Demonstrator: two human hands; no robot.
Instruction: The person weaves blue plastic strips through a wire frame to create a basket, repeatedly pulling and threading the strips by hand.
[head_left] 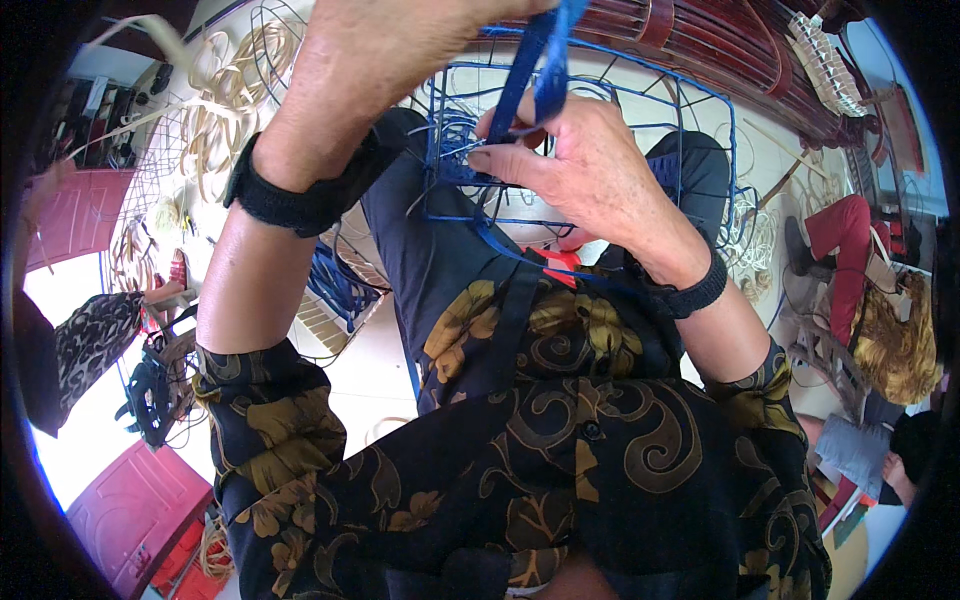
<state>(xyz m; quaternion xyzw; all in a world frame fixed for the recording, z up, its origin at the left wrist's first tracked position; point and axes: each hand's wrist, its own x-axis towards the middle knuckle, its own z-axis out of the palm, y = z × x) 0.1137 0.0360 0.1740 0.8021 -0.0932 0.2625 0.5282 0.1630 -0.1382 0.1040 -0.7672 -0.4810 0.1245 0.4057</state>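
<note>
A blue wire basket frame (712, 95) rests at my knees. My right hand (610, 180) is over its middle, thumb and fingers pinched on a flat blue strap (522, 85) at the wire. The strap rises from there to the top edge of the view, where my left hand (400, 30) meets it. The left hand is partly cut off, its fingers curled at the strap. A loose length of blue strap (490, 238) trails over the near side of the frame to my lap. Something red (562, 266) lies just under it.
Coils of pale strip (225, 120) lie on the floor at far left. A dark red wooden bench (700, 50) stands ahead. A bundle of blue strips (340, 285) sits by my left leg. People sit at both sides, one with red trousers (840, 235) at right.
</note>
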